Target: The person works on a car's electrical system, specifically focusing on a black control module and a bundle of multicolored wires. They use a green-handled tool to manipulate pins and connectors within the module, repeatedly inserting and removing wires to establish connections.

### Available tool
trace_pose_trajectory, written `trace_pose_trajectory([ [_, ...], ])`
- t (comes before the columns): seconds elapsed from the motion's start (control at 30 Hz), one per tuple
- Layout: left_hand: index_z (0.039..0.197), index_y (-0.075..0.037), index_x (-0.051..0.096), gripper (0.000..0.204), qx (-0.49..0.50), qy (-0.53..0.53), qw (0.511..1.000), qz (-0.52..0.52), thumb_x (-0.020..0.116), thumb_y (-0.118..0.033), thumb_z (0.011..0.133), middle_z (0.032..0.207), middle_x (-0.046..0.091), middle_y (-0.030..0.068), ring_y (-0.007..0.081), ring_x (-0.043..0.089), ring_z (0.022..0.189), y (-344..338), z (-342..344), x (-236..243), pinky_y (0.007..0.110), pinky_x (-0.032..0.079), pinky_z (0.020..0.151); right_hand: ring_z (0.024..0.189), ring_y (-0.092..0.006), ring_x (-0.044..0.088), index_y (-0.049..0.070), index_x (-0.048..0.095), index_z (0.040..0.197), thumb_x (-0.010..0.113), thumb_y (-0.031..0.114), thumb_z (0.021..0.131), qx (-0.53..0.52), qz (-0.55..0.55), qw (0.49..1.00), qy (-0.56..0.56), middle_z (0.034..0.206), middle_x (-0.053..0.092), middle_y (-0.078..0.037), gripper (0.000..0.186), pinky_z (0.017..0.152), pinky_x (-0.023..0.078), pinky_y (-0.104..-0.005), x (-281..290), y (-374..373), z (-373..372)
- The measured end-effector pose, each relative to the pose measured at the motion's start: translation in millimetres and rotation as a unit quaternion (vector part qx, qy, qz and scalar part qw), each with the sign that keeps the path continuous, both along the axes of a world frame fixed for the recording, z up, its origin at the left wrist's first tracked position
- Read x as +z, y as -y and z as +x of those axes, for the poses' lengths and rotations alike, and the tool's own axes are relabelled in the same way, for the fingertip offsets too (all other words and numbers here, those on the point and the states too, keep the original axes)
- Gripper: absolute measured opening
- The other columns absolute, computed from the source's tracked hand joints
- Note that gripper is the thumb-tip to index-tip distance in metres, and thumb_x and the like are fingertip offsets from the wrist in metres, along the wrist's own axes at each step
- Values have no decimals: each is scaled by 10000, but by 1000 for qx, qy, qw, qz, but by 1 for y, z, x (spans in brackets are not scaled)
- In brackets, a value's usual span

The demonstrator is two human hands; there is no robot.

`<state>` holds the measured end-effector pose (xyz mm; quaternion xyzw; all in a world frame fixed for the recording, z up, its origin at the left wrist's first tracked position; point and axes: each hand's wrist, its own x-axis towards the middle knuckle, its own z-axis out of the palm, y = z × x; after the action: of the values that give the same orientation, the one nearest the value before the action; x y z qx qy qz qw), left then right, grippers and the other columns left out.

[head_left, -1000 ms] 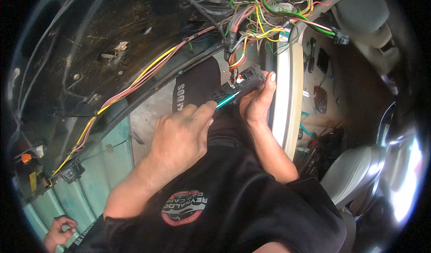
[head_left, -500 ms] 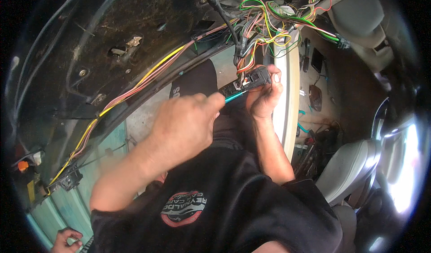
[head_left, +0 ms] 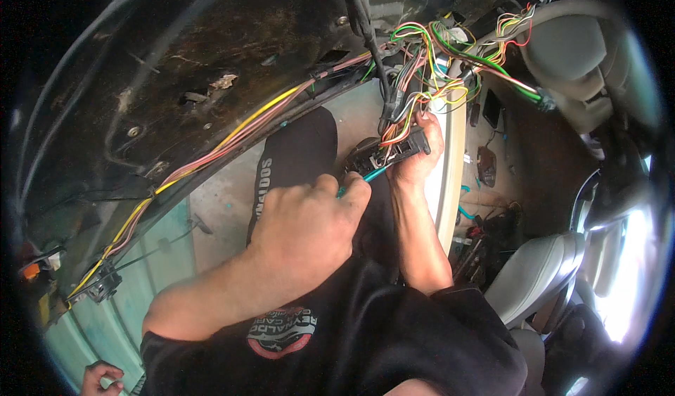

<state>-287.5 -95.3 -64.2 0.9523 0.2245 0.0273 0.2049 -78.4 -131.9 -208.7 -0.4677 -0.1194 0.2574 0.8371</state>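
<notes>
My right hand (head_left: 420, 153) is closed around one end of a black wire connector (head_left: 383, 153), a long housing with many coloured wires running into its upper side. My left hand (head_left: 309, 216) grips a slim teal tool (head_left: 377, 172), whose exact kind I cannot make out. The tool lies along the connector's lower edge; its far end meets the housing near my right palm. A wiring harness (head_left: 429, 65) of green, yellow, white, red and pink wires spreads above the connector. My left fingers hide the near end of the tool.
Yellow and pink cables (head_left: 232, 139) run along a dark metal panel (head_left: 211, 44) on the left. A pale door sill (head_left: 450, 185) stands right of my right arm, with a grey seat (head_left: 538, 269) beyond. Another person's hand (head_left: 102, 380) shows at the lower left.
The connector sits slightly lower in the picture, and my left hand with the teal tool has shifted right and down. The whole view has moved a little. Both hands keep their grips.
</notes>
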Motion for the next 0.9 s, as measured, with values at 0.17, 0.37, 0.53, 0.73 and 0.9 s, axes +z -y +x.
trace_pose_trajectory([
  [0.17,1193,-12,628,335,-28,-17,997,69,628,-101,870,804,587,103,258,668,651,1,6,3,396,533,552,637,-210,594,20,585,936,646,165,963,4,49,998,-24,740,591,-84,159,644,529,-365,-1,1,-5],
  [0.37,1152,23,641,312,16,73,977,199,648,-128,878,698,455,34,150,517,538,38,9,-41,308,439,430,682,-215,595,14,578,973,635,170,977,-26,73,997,-8,799,586,-91,166,666,544,-388,-3,3,-6],
  [0.53,1182,21,651,329,53,92,978,183,640,-115,883,751,463,43,161,548,604,47,6,-56,298,449,461,728,-233,628,4,575,986,623,201,980,-6,65,997,-30,839,600,-105,202,693,570,-403,-11,7,-4],
  [0.73,1184,-35,671,357,69,88,986,124,647,-93,832,778,494,49,196,589,665,37,-1,-43,329,499,553,801,-193,624,20,579,1019,495,279,1047,22,61,997,-44,886,605,-95,274,735,545,-350,-28,14,-2],
  [0.9,1186,-81,661,454,100,88,987,88,687,-26,736,833,547,67,255,633,776,31,-2,-37,394,546,669,840,-168,617,-6,603,1089,535,315,1046,49,8,999,8,943,635,-80,331,807,522,-329,-30,36,-3],
])
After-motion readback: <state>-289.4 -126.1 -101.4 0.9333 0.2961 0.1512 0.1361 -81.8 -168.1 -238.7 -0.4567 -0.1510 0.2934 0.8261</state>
